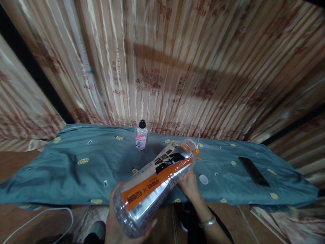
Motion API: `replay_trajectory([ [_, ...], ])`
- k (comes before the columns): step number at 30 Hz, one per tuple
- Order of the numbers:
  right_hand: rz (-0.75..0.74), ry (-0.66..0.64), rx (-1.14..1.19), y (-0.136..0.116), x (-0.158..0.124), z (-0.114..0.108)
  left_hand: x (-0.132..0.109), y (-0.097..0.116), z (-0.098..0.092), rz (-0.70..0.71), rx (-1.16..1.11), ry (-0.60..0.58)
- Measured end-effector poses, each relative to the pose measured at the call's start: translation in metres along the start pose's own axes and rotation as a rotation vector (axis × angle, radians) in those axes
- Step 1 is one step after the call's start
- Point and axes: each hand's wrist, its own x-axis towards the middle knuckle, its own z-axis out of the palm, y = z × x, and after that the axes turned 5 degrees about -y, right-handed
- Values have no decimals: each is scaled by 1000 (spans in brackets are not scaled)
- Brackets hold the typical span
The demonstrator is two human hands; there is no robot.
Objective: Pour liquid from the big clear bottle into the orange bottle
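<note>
My left hand (119, 223) is wrapped round the base of a large clear plastic bottle (154, 184) with an orange, black and silver label. The bottle lies tilted, its open neck pointing up and right over the blue cloth. My right hand (189, 184) reaches under the bottle near its neck, fingers curled against it. A white bottle cap (203, 179) lies on the cloth just right of my right hand. A small clear bottle with a black cap and pink label (141, 135) stands upright farther back.
A blue patterned cloth (76, 162) covers the surface. A black phone (254, 171) lies on it at the right. Striped curtains (177, 67) hang behind. A white cable (38, 217) runs along the floor at lower left.
</note>
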Motion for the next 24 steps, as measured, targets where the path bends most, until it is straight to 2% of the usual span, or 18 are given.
replay_trajectory([
  [3, -21, -6, -8, -9, 0, -3, 2, 1, -3, -31, 6, 44],
  [9, -22, 7, 1, -10, 1, -4, 1, 13, 7, -236, -154, -31],
  [15, 7, -13, 7, 2, 0, -1, 6, 15, -5, -173, -78, -33],
  [19, 9, -15, 0, 4, 0, -1, 6, 9, 1, -73, -83, -84],
  [24, 38, -19, -27, 0, 0, -3, 2, -1, 4, -57, -67, -73],
])
